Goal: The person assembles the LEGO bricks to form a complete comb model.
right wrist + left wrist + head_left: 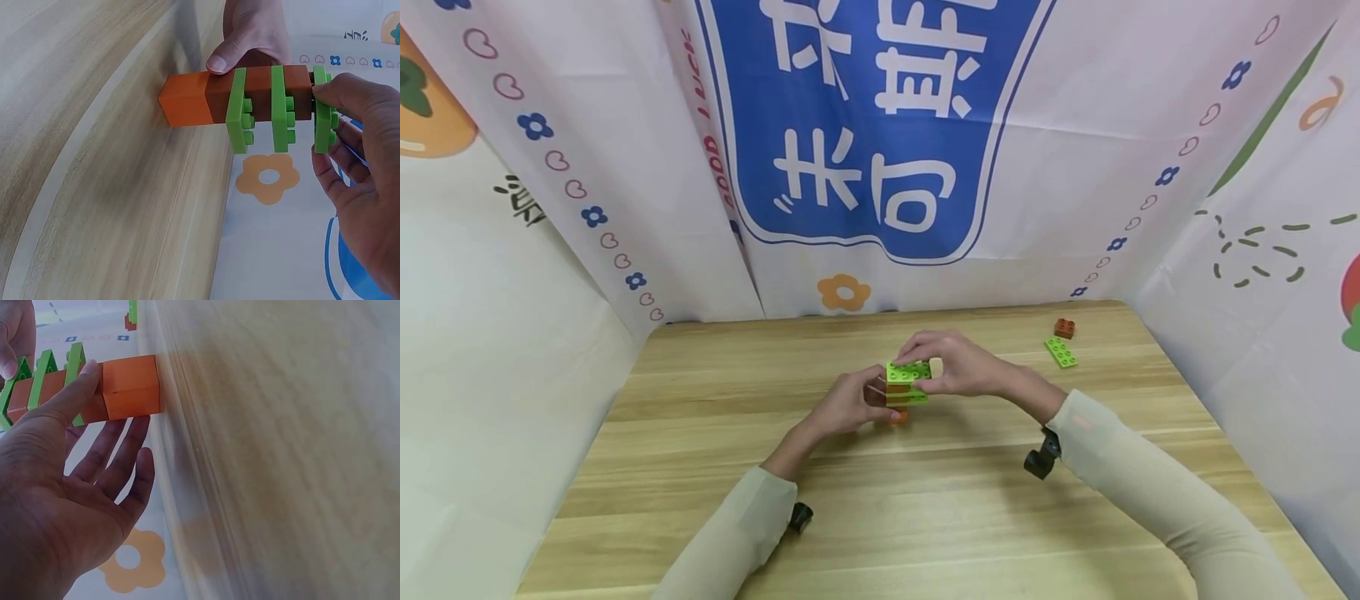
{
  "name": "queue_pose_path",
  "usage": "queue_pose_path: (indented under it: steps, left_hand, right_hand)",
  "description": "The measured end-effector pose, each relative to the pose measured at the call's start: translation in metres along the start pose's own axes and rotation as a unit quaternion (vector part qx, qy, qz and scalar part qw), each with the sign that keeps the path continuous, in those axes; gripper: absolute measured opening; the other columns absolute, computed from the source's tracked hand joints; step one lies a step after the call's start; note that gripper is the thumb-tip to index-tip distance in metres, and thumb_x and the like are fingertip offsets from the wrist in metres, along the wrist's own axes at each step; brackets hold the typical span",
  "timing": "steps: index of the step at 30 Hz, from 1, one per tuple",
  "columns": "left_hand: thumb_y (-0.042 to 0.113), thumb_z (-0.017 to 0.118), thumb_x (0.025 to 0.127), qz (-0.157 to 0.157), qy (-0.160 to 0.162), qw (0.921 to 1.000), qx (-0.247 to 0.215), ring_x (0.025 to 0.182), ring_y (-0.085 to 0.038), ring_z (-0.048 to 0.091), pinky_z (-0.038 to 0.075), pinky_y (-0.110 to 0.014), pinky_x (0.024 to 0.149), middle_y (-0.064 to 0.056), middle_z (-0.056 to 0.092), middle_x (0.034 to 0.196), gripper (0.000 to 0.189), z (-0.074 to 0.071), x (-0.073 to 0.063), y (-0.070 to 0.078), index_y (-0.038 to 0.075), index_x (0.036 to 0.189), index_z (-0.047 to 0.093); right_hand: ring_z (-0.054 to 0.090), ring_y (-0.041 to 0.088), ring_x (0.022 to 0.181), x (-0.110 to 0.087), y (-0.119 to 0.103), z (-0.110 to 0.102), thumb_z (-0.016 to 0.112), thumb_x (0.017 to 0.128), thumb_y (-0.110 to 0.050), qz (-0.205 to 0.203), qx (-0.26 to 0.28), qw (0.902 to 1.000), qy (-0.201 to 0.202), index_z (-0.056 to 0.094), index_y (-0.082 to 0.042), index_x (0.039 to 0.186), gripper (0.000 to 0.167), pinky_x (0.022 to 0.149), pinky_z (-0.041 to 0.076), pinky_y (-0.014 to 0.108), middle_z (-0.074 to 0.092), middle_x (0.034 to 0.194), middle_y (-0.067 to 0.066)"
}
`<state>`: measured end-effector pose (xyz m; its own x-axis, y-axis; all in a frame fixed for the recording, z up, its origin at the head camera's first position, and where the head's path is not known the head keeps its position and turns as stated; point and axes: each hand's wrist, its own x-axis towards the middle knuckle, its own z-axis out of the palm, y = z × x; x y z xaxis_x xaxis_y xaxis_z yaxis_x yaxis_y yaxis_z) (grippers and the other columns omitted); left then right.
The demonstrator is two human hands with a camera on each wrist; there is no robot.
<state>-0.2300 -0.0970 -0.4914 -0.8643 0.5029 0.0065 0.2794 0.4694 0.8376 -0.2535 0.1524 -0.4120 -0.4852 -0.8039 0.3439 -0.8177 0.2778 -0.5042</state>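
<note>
A tower of toy building bricks [259,94] stands on the wooden table between both hands. Its base is an orange block [131,387]; above it brown bricks alternate with wider green plates. My left hand [846,406] holds the lower part from the left, the thumb on a brown brick just over the orange block and the fingers on the far side. At the top, my right hand [958,367] pinches the uppermost green plate [322,128] between thumb and fingers. That plate sits slightly tilted, a narrow gap showing between it and the brown brick [302,94] below.
Toward the table's back right corner lie a loose brown brick [1064,328] and a loose green plate [1061,352], close together. A printed white cloth [1037,208] hangs behind the table [737,367] and along its sides.
</note>
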Motion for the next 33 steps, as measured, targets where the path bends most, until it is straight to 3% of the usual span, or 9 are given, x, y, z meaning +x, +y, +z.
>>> queue_pose_path:
  steps: [20, 33]
  left_hand:
    - [0.012, 0.087, 0.090, 0.003, -0.003, 1.0000, -0.005, 0.102, -0.024, 0.076, 0.063, -0.038, 0.089, -0.009, 0.077, 0.114, 0.031, -0.0022, -0.0010, 0.0042, 0.014, 0.114, 0.067]
    - [0.009, 0.084, 0.092, 0.012, -0.013, 0.9998, 0.001, 0.102, -0.025, 0.077, 0.064, -0.037, 0.088, -0.010, 0.076, 0.114, 0.027, -0.0021, -0.0005, 0.0024, 0.012, 0.111, 0.066]
  right_hand:
    - [0.072, 0.021, 0.109, 0.0031, -0.0068, -0.0021, 0.082, 0.087, -0.001, 0.015, -0.021, 0.9996, -0.011, 0.077, -0.002, 0.124, 0.038, 0.097, 0.059, 0.034, 0.075, 0.119, 0.007]
    - [0.072, 0.026, 0.107, 0.0023, -0.0071, 0.0012, 0.081, 0.094, -0.007, -0.011, -0.028, 0.9996, 0.002, 0.077, 0.001, 0.122, 0.029, 0.094, 0.060, 0.033, 0.075, 0.117, 0.013]
